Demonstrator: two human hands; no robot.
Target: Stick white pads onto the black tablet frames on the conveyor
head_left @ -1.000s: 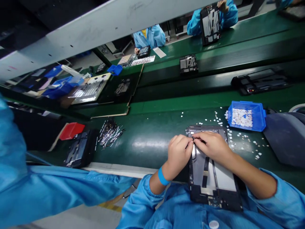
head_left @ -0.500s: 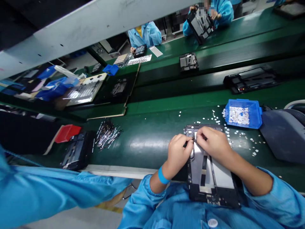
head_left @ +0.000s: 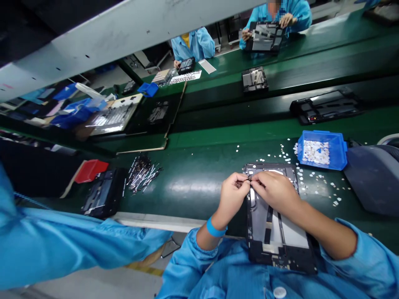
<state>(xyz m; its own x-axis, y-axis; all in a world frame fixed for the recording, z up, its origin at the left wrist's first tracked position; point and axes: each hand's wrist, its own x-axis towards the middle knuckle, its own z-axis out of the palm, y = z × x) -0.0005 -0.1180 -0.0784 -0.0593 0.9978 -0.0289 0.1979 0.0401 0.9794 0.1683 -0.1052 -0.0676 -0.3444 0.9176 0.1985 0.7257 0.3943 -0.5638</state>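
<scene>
A dark tablet back frame (head_left: 274, 232) lies on the green bench, its near end over my lap. My left hand (head_left: 232, 195) and my right hand (head_left: 274, 191) meet above its upper left part. Both pinch a tiny dark piece (head_left: 249, 178) between their fingertips, too small to name. My left wrist wears a blue band (head_left: 215, 228). Small white scraps (head_left: 318, 180) lie scattered to the right of the frame.
A blue bin (head_left: 322, 150) of white pieces stands at the right, beside a grey cover (head_left: 374, 178). A pile of thin metal strips (head_left: 141, 172), a black unit (head_left: 101, 197) and a red tray (head_left: 90, 170) lie left. A neighbour's blue sleeve (head_left: 62, 245) fills the near left. Other people work across the line.
My hands have stayed together over the frame's upper left, fingertips shifting slightly. A person across the line has turned their frame down flat.
</scene>
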